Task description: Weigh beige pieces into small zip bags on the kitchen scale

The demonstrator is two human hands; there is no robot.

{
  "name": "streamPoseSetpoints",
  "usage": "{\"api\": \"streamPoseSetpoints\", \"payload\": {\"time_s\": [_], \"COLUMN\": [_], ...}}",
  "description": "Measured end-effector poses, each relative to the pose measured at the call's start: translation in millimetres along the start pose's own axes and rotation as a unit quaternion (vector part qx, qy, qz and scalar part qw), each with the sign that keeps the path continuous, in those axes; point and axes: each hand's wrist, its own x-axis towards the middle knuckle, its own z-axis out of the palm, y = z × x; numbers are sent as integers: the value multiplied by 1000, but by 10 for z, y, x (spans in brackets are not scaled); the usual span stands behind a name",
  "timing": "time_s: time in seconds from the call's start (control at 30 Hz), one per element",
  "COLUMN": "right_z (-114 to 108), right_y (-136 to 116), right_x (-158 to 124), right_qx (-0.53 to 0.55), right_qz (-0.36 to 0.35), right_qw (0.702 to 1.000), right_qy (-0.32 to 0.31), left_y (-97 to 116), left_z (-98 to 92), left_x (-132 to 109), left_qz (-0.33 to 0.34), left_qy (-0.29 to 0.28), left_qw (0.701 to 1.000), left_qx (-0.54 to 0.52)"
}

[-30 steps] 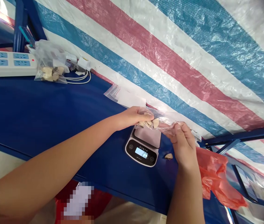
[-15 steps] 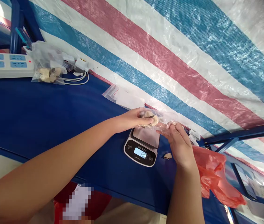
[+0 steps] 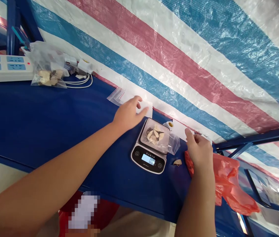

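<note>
Hands have let go of the clear zip bag (image 3: 154, 135), which a moment ago hung between them and now lies on the pan of the digital scale (image 3: 149, 158). Neither hand touches it. With that hold released, the bag's weight rests on the scale, though the blue-lit display (image 3: 148, 159) is too small and blurred to read with confidence.

The left hand (image 3: 128, 114) is open, its fingers reaching out to a white paper slip (image 3: 144, 108) and appearing to touch it. Just beyond that slip, a flat, clear plastic bag (image 3: 114, 97) lies on the table. The right hand (image 3: 198, 152) rests its fingertips (image 3: 188, 134) at the edge of a white card (image 3: 179, 129); whether they are pinching the card or only touching it cannot be told.

Inside the bag on the scale is a small heap of pale, broken chips, and one corner of the bag (image 3: 174, 144) droops off the pan to the right. One loose chip (image 3: 177, 162) lies on the blue table (image 3: 55, 102) just beside the scale. A small white object with a gold centre (image 3: 169, 124) sits behind the pan. A red plastic bag (image 3: 233, 186) spills past the table's right end. Farther left are another clear bag of chips (image 3: 47, 64), a white power strip (image 3: 2, 67), and white cables (image 3: 81, 82), all against a striped tarpaulin (image 3: 178, 65).
</note>
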Motion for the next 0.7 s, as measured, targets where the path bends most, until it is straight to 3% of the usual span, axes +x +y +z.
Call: {"api": "streamPoseSetpoints", "payload": {"time_s": [0.07,0.13,0.27,0.37,0.5,0.7], "right_z": [5,33,143,243,329,295], "right_y": [29,63,121,118,99,173], "right_x": [55,98,151,167,172,186], "right_qx": [-64,-57,34,173,300,244], "right_qz": [-3,-3,5,50,79,0], "right_qw": [997,996,995,977,928,955], "right_qy": [52,71,89,118,205,170], "left_y": [-133,-227,-265,-234,-222,-249], "left_z": [-1,12,56,91,151,190], "left_x": [74,129,158,145,124,119], "left_qz": [-3,-18,-36,-37,-53,-48], "left_qy": [40,47,62,79,14,-20], "left_qw": [999,998,996,994,992,991], "left_qx": [-3,-29,-46,-70,-113,-127]}}
